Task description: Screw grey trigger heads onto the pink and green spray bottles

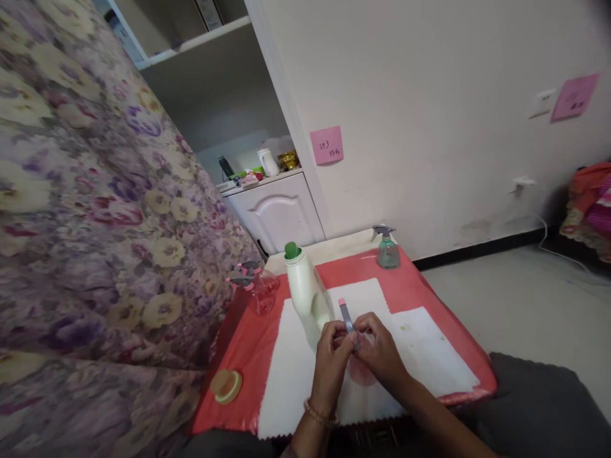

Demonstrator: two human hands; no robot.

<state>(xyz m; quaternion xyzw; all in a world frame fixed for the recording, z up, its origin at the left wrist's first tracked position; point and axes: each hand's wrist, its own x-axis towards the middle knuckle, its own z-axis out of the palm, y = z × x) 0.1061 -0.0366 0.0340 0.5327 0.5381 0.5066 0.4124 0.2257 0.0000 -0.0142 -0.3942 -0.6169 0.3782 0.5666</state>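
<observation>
My left hand [329, 353] and my right hand [380, 352] meet over the table, fingers closed round the grey head of a spray bottle [347, 316] with a pink nozzle tip. Its clear pinkish body shows only partly below my hands. Just beyond my left hand stands a large pale-green detergent jug [303, 289], uncapped, with a green spout in its mouth. A round yellowish-green cap [226, 386] lies at the table's left. Two pink spray bottles [261, 298] stand behind it, and a green spray bottle [388, 256] is at the back right corner.
White sheets [286, 381] lie on the red table cover [233, 362]; the right one has small greenish spots. A floral curtain [119, 254] hangs along the left. Behind the table are a white cabinet [281, 213] and a wall [429, 140] with pink notes.
</observation>
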